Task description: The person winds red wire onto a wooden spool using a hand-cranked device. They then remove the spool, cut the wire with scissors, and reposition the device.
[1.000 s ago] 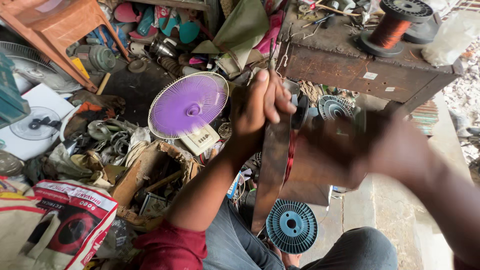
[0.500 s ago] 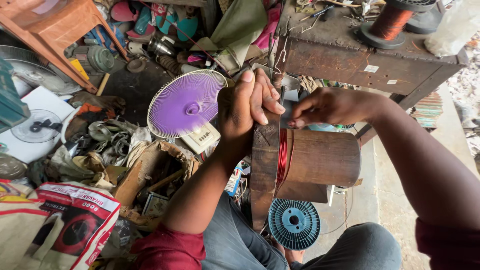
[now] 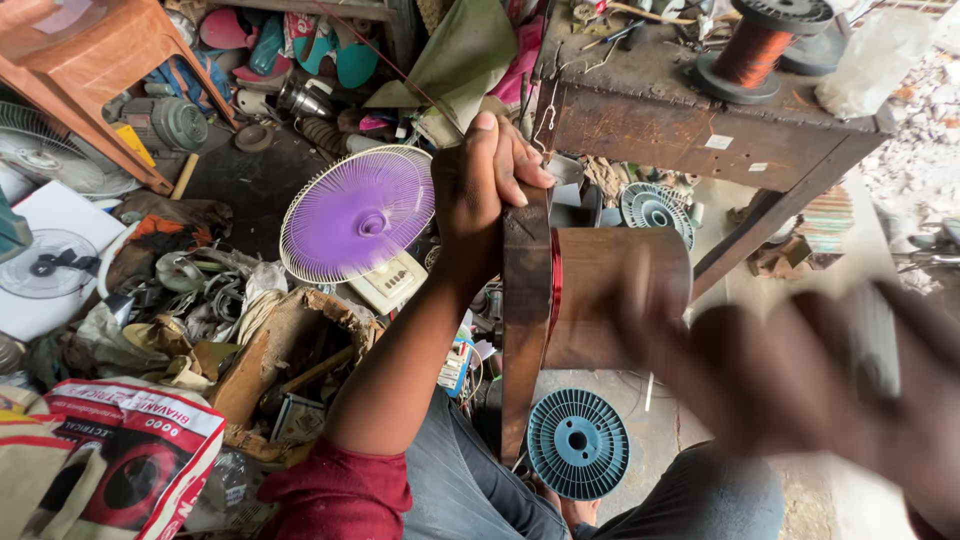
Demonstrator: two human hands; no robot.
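purple fan blade (image 3: 360, 215) behind white wire grille, left | red wire coil (image 3: 555, 285) on brown wooden former (image 3: 600, 300), centre | blue ribbed spool (image 3: 578, 443), near | copper-orange spool (image 3: 757, 45) on dark brown bench (image 3: 700, 125), far right | maroon sleeve (image 3: 335, 495), near

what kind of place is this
Most likely a small fan or motor repair and coil-winding workshop. A spool of copper wire stands on the wooden bench, a purple fan lies among scattered parts, and the left hand steadies a wooden winding former.
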